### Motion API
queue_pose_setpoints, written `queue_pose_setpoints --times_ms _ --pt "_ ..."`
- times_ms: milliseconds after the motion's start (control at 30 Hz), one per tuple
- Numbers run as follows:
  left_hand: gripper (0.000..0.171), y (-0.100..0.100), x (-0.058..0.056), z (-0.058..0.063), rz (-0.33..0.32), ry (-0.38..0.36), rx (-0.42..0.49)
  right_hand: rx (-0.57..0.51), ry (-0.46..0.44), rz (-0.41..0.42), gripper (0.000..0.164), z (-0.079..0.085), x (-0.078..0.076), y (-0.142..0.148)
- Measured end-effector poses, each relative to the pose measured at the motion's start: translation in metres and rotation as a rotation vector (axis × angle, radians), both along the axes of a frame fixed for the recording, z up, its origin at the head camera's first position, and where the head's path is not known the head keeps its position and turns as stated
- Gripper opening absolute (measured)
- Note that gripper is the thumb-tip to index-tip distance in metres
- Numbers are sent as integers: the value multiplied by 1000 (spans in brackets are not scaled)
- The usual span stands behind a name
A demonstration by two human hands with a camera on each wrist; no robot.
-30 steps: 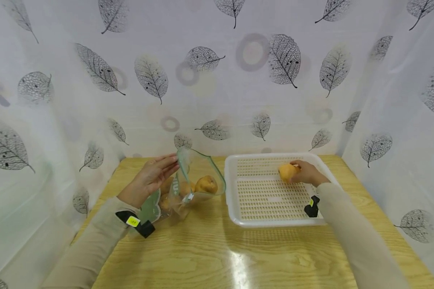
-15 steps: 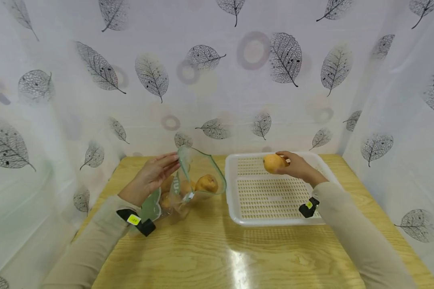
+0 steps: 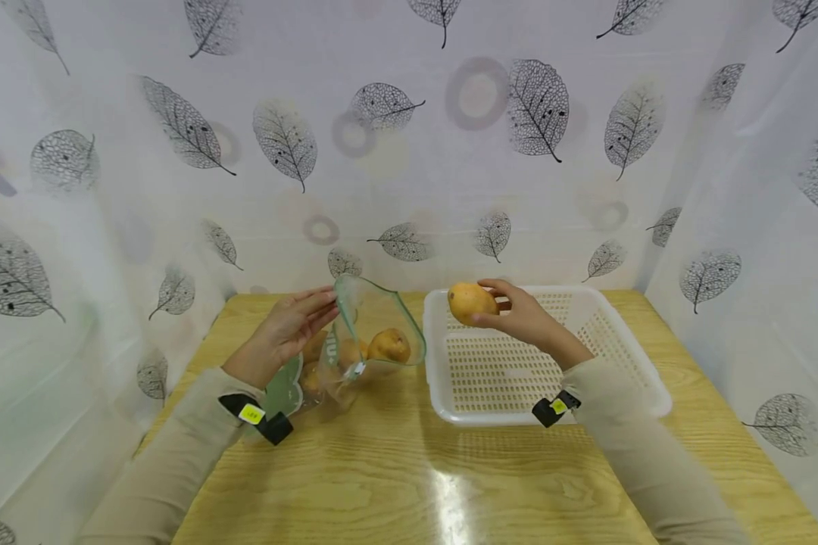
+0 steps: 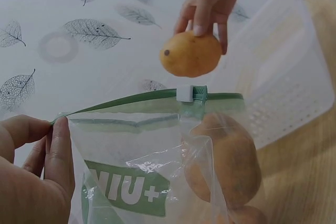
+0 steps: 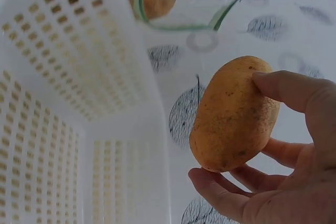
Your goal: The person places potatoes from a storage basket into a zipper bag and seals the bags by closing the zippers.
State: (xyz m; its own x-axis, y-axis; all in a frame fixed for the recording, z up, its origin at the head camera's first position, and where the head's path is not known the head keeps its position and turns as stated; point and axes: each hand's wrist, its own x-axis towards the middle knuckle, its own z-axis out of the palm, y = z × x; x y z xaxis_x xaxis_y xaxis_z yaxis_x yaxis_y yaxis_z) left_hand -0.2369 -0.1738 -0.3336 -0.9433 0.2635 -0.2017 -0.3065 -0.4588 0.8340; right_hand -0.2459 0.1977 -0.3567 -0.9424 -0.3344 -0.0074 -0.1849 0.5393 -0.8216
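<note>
A yellow-brown potato (image 3: 472, 303) is held up in my right hand (image 3: 521, 316), thumb on one side and fingers on the other, above the left part of the white basket (image 3: 443, 412). My left hand (image 3: 282, 333) pinches the green rim of a clear zip bag (image 3: 344, 367) between thumb and fingers. The bag's mouth gapes toward the basket. Several potatoes (image 3: 390, 346) lie inside the bag, partly blurred by its plastic. A white slider (image 4: 185, 93) sits on the green zip strip in the left wrist view.
Both things rest on a wooden table (image 3: 354, 469), the bag left of the basket with a narrow gap between them. A leaf-printed curtain (image 3: 409, 151) rises behind the table and along both sides.
My right hand has lifted the potato out of the basket's right part and carried it left toward the bag. The left hand and bag have hardly moved.
</note>
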Motion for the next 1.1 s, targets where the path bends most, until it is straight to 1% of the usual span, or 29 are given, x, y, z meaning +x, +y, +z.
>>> queue_pose_setpoints --times_ms 100,233,367,567,800,933,1100 --pt "27 0 0 0 1 -2 -7 -29 13 4 72 4 7 -13" --pt "26 -1 1 0 4 -1 -19 -54 43 7 68 6 14 -28" --pt "26 0 1 0 3 3 -20 -86 66 14 63 4 18 -40" --pt "27 1 2 1 1 -10 -5 -146 63 25 61 0 22 -55" --pt "25 1 2 1 -5 -2 -10 -166 47 -52 65 -5 31 -75" --pt "24 2 3 1 -3 2 -13 -153 96 -59 62 -11 36 -87" --pt "24 3 2 0 -2 13 -36 -141 216 -43 59 -15 40 -102"
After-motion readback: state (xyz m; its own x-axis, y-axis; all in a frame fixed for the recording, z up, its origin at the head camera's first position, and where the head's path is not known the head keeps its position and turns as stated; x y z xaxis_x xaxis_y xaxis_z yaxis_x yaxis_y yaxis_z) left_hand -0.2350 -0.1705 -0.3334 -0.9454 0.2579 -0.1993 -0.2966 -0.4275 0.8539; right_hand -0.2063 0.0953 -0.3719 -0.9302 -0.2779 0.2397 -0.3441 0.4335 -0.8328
